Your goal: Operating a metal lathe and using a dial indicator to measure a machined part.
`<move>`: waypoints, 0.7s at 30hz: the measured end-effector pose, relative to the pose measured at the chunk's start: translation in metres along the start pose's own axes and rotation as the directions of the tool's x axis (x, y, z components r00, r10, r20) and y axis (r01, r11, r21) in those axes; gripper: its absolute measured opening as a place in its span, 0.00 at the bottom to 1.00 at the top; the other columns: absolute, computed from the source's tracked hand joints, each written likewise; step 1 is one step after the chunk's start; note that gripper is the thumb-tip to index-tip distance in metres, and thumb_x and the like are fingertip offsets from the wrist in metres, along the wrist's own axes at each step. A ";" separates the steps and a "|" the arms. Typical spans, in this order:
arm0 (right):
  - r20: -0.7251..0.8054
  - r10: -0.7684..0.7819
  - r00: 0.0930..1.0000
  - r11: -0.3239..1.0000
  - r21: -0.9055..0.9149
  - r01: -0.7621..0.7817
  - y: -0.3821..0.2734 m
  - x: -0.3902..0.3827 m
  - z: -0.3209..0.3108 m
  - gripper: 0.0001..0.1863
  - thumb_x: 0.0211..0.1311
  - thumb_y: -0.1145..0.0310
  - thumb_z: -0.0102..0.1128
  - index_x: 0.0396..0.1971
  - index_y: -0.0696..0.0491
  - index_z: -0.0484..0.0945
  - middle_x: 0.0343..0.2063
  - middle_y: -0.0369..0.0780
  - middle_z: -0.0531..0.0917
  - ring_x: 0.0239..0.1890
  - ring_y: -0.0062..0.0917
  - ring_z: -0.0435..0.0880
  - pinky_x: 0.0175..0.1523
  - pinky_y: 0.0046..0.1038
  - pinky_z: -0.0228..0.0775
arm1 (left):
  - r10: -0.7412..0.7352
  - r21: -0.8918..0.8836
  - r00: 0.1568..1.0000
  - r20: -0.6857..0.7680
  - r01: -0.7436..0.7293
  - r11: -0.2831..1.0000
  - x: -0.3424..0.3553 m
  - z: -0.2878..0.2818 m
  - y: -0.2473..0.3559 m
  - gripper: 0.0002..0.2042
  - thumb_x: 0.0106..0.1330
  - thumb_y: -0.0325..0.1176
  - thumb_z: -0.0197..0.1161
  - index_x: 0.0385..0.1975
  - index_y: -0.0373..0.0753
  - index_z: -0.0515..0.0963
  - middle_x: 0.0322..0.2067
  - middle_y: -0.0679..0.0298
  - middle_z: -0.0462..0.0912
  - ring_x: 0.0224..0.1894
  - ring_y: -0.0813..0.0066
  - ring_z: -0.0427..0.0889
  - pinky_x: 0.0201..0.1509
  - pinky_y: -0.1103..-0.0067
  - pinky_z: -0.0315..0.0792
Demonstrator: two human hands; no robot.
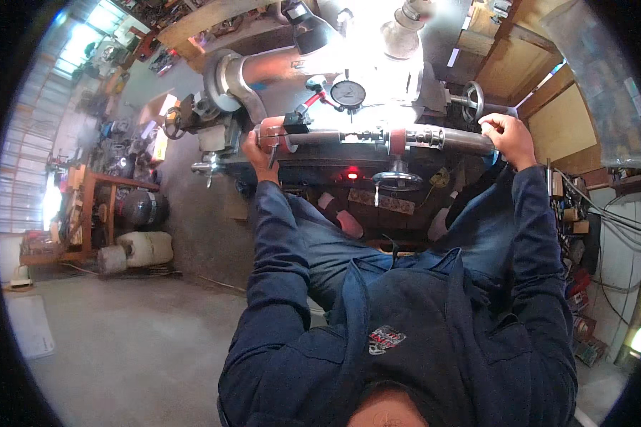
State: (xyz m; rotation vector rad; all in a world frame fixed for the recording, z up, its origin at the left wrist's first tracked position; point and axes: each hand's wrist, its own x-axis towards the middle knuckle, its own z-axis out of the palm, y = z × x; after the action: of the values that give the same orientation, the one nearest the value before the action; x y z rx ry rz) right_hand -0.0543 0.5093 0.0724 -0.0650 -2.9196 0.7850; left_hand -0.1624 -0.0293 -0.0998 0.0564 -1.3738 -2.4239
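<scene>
My left hand [261, 154] is closed against the left side of a reddish round collar [269, 132], at the left end of a long shaft lying across a grinding-type machine. A short metal lever [273, 156] hangs beside my fingers. My right hand [509, 137] is at the right end of the grey cylindrical part [466, 140], fingers drawn together; what they hold, if anything, cannot be made out. Between my hands, a round dial gauge [348, 93] on a red arm [311, 102] stands above the shaft. A black block [296, 123] sits beside the collar.
A handwheel [397, 180] projects at the machine's front, close to my knees, with a lit red lamp [352, 175] near it. Other handwheels are at the left [172, 122] and right [471, 101]. Cables [597, 199] hang at the right; a wooden stand [92, 213] is at the left.
</scene>
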 end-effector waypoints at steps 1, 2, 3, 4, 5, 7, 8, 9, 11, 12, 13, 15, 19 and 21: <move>0.051 0.024 0.998 0.999 0.028 -0.025 0.000 0.001 -0.001 0.13 0.56 0.59 0.59 0.37 0.48 0.84 0.31 0.40 0.86 0.34 0.30 0.85 0.40 0.27 0.72 | -0.053 0.034 0.998 -0.040 0.054 0.998 0.003 -0.005 -0.006 0.17 0.66 0.47 0.51 0.34 0.38 0.77 0.34 0.65 0.79 0.37 0.74 0.79 0.40 0.75 0.73; 0.032 0.005 0.999 1.000 0.022 -0.006 -0.001 0.000 -0.001 0.13 0.56 0.59 0.59 0.37 0.48 0.84 0.31 0.40 0.86 0.34 0.30 0.85 0.40 0.27 0.72 | 0.417 0.494 0.908 0.048 -0.384 0.780 0.006 -0.010 -0.013 0.18 0.67 0.47 0.50 0.34 0.37 0.77 0.35 0.66 0.79 0.37 0.73 0.79 0.39 0.75 0.72; 0.047 0.001 0.999 1.000 0.003 -0.001 -0.001 0.001 -0.002 0.13 0.56 0.59 0.59 0.37 0.48 0.84 0.31 0.40 0.86 0.34 0.30 0.85 0.40 0.27 0.73 | 0.606 0.681 0.758 0.242 -0.577 0.450 0.010 -0.016 -0.017 0.18 0.67 0.47 0.49 0.34 0.37 0.77 0.35 0.66 0.79 0.36 0.73 0.79 0.39 0.75 0.72; 0.056 0.007 0.998 1.000 -0.017 -0.006 -0.001 0.000 -0.002 0.13 0.55 0.59 0.59 0.37 0.48 0.84 0.31 0.40 0.86 0.34 0.29 0.85 0.40 0.27 0.73 | 0.699 0.744 0.630 0.338 -0.634 0.211 0.013 -0.019 -0.022 0.19 0.67 0.48 0.49 0.34 0.37 0.77 0.35 0.66 0.79 0.36 0.73 0.79 0.39 0.75 0.72; 0.038 0.012 0.999 1.000 -0.029 -0.011 -0.001 0.001 -0.002 0.13 0.55 0.59 0.59 0.37 0.48 0.84 0.31 0.40 0.86 0.34 0.29 0.85 0.40 0.27 0.73 | 0.458 0.531 0.857 0.235 -0.508 0.678 0.021 -0.021 -0.023 0.22 0.67 0.53 0.47 0.38 0.39 0.75 0.38 0.65 0.78 0.41 0.72 0.78 0.44 0.74 0.72; 0.039 0.014 0.999 0.999 -0.037 -0.012 -0.003 -0.001 -0.002 0.13 0.55 0.59 0.59 0.37 0.49 0.84 0.31 0.40 0.86 0.33 0.29 0.85 0.40 0.26 0.73 | 0.105 0.234 0.961 0.255 -0.167 0.958 0.022 -0.018 -0.026 0.25 0.66 0.58 0.45 0.42 0.41 0.74 0.40 0.64 0.77 0.45 0.71 0.77 0.50 0.73 0.71; 0.058 0.024 0.998 1.000 -0.008 -0.024 -0.004 -0.001 -0.003 0.14 0.55 0.60 0.59 0.37 0.50 0.84 0.31 0.40 0.86 0.33 0.28 0.85 0.40 0.26 0.73 | 0.213 0.332 0.967 0.137 -0.247 0.910 0.020 -0.013 -0.025 0.25 0.66 0.58 0.44 0.43 0.41 0.74 0.40 0.64 0.77 0.45 0.71 0.77 0.50 0.73 0.71; 0.040 0.008 0.999 1.000 -0.017 -0.008 -0.004 -0.002 -0.003 0.14 0.55 0.60 0.59 0.37 0.50 0.84 0.31 0.40 0.86 0.33 0.28 0.85 0.40 0.26 0.73 | 0.139 0.222 0.990 0.032 -0.142 0.965 0.013 -0.009 -0.020 0.25 0.66 0.58 0.44 0.43 0.41 0.74 0.39 0.64 0.78 0.42 0.71 0.78 0.48 0.73 0.72; 0.034 -0.005 0.999 1.000 -0.005 0.005 -0.006 -0.003 -0.003 0.14 0.56 0.60 0.58 0.38 0.50 0.84 0.31 0.40 0.86 0.33 0.28 0.85 0.40 0.26 0.73 | -0.023 0.012 0.999 -0.022 0.023 1.000 -0.002 0.003 -0.006 0.25 0.67 0.58 0.43 0.43 0.41 0.74 0.37 0.64 0.79 0.40 0.70 0.79 0.47 0.73 0.73; 0.036 0.000 0.999 1.000 -0.022 0.001 -0.006 -0.003 -0.003 0.14 0.56 0.60 0.58 0.38 0.50 0.84 0.31 0.40 0.86 0.33 0.28 0.85 0.40 0.26 0.73 | -0.106 0.020 0.991 -0.087 0.108 0.994 -0.007 0.010 0.003 0.24 0.67 0.57 0.43 0.43 0.42 0.75 0.37 0.65 0.80 0.39 0.70 0.80 0.46 0.73 0.74; 0.031 0.005 1.000 1.000 -0.010 -0.005 -0.007 -0.003 -0.003 0.14 0.57 0.60 0.57 0.39 0.50 0.83 0.31 0.40 0.86 0.34 0.28 0.85 0.40 0.25 0.73 | -0.185 0.021 0.971 -0.152 0.191 0.981 -0.011 0.017 0.013 0.24 0.68 0.56 0.44 0.43 0.42 0.75 0.37 0.65 0.81 0.38 0.69 0.81 0.45 0.73 0.75; 0.027 0.005 1.000 1.000 0.001 -0.005 -0.007 -0.003 -0.003 0.14 0.58 0.59 0.57 0.39 0.50 0.83 0.31 0.40 0.86 0.34 0.28 0.85 0.40 0.25 0.73 | -0.249 0.031 0.966 -0.066 0.251 0.967 -0.018 0.026 0.036 0.24 0.68 0.56 0.45 0.44 0.41 0.76 0.38 0.64 0.81 0.39 0.69 0.82 0.44 0.73 0.75; 0.032 0.030 0.999 0.999 0.009 -0.030 -0.007 -0.002 -0.002 0.14 0.59 0.60 0.56 0.38 0.51 0.83 0.29 0.39 0.86 0.34 0.26 0.85 0.41 0.26 0.73 | -0.368 0.053 0.930 0.002 0.368 0.928 -0.016 0.050 0.062 0.24 0.67 0.54 0.47 0.43 0.38 0.78 0.38 0.62 0.83 0.40 0.70 0.83 0.43 0.74 0.77; 0.035 0.043 0.998 0.999 0.010 -0.044 -0.007 -0.003 -0.003 0.13 0.59 0.62 0.57 0.38 0.52 0.83 0.28 0.39 0.86 0.34 0.26 0.85 0.42 0.26 0.73 | -0.421 0.094 0.900 0.112 0.412 0.906 -0.014 0.055 0.074 0.23 0.67 0.53 0.48 0.41 0.37 0.79 0.36 0.62 0.84 0.38 0.70 0.84 0.42 0.74 0.77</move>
State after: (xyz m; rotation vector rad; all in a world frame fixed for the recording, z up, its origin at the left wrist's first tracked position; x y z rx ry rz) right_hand -0.0514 0.5043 0.0779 -0.1158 -2.9555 0.8159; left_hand -0.1393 -0.0140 -0.0102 0.2368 -1.6453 -2.7673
